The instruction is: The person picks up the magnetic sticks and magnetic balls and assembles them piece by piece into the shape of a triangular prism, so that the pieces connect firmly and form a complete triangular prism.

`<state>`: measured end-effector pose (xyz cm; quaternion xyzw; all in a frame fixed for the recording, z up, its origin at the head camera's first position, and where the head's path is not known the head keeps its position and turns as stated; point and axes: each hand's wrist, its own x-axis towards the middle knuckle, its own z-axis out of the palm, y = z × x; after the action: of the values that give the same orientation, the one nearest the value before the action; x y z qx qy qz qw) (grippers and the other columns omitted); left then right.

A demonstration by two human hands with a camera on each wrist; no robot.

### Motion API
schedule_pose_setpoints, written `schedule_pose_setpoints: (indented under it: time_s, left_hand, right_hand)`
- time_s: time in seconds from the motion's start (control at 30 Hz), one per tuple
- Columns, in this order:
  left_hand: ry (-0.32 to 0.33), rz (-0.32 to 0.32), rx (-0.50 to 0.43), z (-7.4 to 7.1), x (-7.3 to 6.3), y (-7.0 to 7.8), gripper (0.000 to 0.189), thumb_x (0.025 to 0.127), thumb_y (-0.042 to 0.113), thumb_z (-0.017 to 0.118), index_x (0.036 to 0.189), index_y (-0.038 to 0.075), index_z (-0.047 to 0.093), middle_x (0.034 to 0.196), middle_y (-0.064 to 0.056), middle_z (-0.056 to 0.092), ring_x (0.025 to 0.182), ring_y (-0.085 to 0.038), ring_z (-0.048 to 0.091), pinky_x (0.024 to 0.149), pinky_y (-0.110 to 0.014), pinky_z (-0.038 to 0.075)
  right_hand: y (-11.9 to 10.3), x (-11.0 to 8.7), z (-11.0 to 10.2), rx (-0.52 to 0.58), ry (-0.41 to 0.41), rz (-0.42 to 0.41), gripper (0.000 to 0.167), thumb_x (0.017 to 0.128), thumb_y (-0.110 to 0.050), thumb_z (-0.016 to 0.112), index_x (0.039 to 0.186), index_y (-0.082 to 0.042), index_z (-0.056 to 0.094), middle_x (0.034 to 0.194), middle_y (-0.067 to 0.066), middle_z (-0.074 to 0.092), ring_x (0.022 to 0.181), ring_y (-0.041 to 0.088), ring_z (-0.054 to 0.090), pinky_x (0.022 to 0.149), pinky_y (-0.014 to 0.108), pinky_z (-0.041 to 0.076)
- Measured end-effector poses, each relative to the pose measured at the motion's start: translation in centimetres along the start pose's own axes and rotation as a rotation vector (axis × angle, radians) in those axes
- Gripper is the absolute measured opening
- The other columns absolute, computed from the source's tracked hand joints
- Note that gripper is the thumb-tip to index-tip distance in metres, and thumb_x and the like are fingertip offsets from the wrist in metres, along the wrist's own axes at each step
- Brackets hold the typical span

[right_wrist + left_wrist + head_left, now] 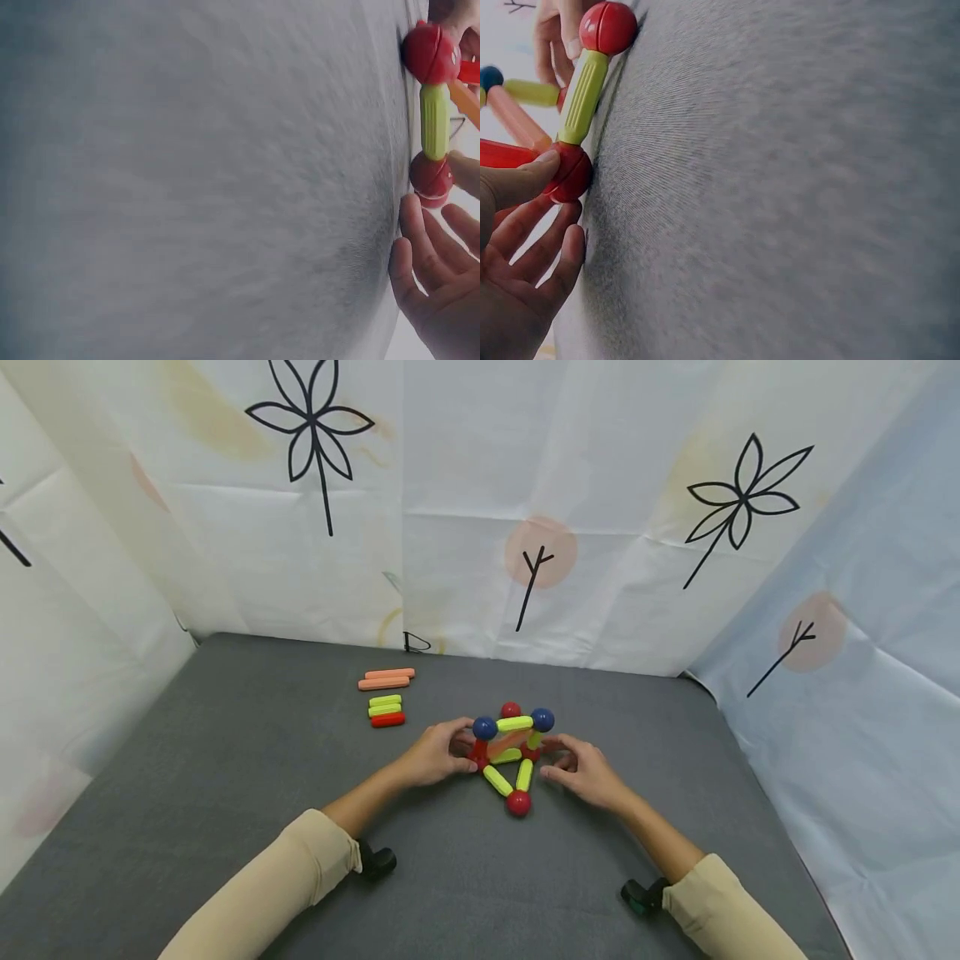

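Red ball pinched by left hand, right hand spread, loose sticks in head view only

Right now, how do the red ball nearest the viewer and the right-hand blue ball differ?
The red ball rests on the table; the blue ball is raised above it. The red ball sits at the structure's front, the blue ball farther back. Both are round and joined to yellow-green rods.

On my head view, the top edge crops a flower drawing and the bottom edge both sleeves. The left wrist view blurs the grey surface — and I can't tell whether the right hand grips the red ball beside it.
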<state>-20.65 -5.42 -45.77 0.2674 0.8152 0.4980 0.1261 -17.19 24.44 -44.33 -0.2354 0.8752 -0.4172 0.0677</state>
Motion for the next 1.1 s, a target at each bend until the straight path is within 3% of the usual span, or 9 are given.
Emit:
schedule_pose_setpoints:
  time_s: [0.1,0.27,0.4,0.57,0.67,0.77,0.93,1.1]
  left_hand:
    - [-0.015,0.01,-0.008,0.1,0.5,-0.1,0.054,0.086,0.001,0.075,0.136,0.002,0.053,0.122,-0.015,0.068,0.115,-0.027,0.064,0.1,-0.045,0.048]
    - [-0.033,0.04,-0.026,0.5,0.8,-0.3,0.051,0.091,0.001,0.07,0.138,0.0,0.051,0.127,-0.018,0.065,0.119,-0.029,0.062,0.101,-0.044,0.047]
    - [-0.013,0.053,-0.044,-0.1,0.2,-0.5,0.052,0.091,0.0,0.07,0.139,0.001,0.05,0.127,-0.017,0.065,0.114,-0.027,0.065,0.095,-0.04,0.052]
    - [0.136,0.064,-0.048,-2.9,-1.4,-1.0,0.048,0.089,-0.004,0.07,0.135,0.0,0.055,0.117,-0.017,0.07,0.1,-0.026,0.068,0.084,-0.038,0.056]
    - [0.27,0.057,-0.003,-5.1,-2.4,-1.5,0.045,0.089,-0.003,0.071,0.132,-0.001,0.058,0.114,-0.017,0.071,0.102,-0.028,0.067,0.082,-0.04,0.055]
    - [0.355,0.035,0.059,-7.0,-3.6,-2.2,0.044,0.088,-0.004,0.071,0.131,-0.001,0.059,0.115,-0.018,0.07,0.107,-0.032,0.065,0.083,-0.046,0.053]
    - [0.366,-0.037,0.135,-9.3,-4.9,-3.5,0.044,0.087,-0.004,0.073,0.129,0.0,0.061,0.116,-0.018,0.07,0.11,-0.034,0.065,0.091,-0.053,0.051]
    - [0.355,-0.099,0.174,-10.1,-5.6,-4.4,0.04,0.086,-0.001,0.075,0.124,0.0,0.064,0.11,-0.017,0.072,0.106,-0.034,0.065,0.093,-0.054,0.048]
  right_hand:
    - [0.2,0.8,-0.1,0.011,-0.021,-0.01,0.043,0.095,-0.007,0.067,0.133,0.006,0.054,0.124,0.024,0.063,0.097,0.03,0.07,0.076,0.032,0.055]
    - [0.7,1.4,-0.1,0.075,-0.086,-0.03,0.031,0.096,-0.002,0.062,0.125,0.009,0.058,0.117,0.024,0.065,0.111,0.038,0.064,0.089,0.038,0.053]
    - [0.7,1.3,-0.2,0.067,-0.092,-0.009,0.029,0.097,-0.004,0.063,0.124,0.007,0.06,0.115,0.02,0.067,0.107,0.035,0.065,0.085,0.032,0.053]
    - [0.8,1.2,-0.3,0.058,-0.095,-0.017,0.034,0.098,-0.008,0.062,0.129,0.005,0.059,0.121,0.018,0.066,0.109,0.031,0.064,0.087,0.03,0.052]
    - [0.9,1.2,-0.3,0.063,-0.093,-0.024,0.033,0.098,-0.007,0.062,0.129,0.005,0.059,0.121,0.018,0.066,0.106,0.029,0.063,0.088,0.031,0.051]
    - [1.0,1.3,-0.4,0.068,-0.093,-0.021,0.032,0.098,-0.007,0.062,0.128,0.005,0.06,0.119,0.017,0.067,0.104,0.027,0.063,0.085,0.03,0.051]
    - [1.1,1.3,-0.4,0.078,-0.101,-0.012,0.034,0.099,-0.008,0.062,0.13,0.005,0.058,0.121,0.018,0.066,0.106,0.028,0.063,0.085,0.031,0.051]
    - [1.0,1.2,-0.4,0.083,-0.108,0.007,0.035,0.099,-0.008,0.061,0.131,0.005,0.058,0.12,0.018,0.066,0.105,0.028,0.062,0.085,0.031,0.051]
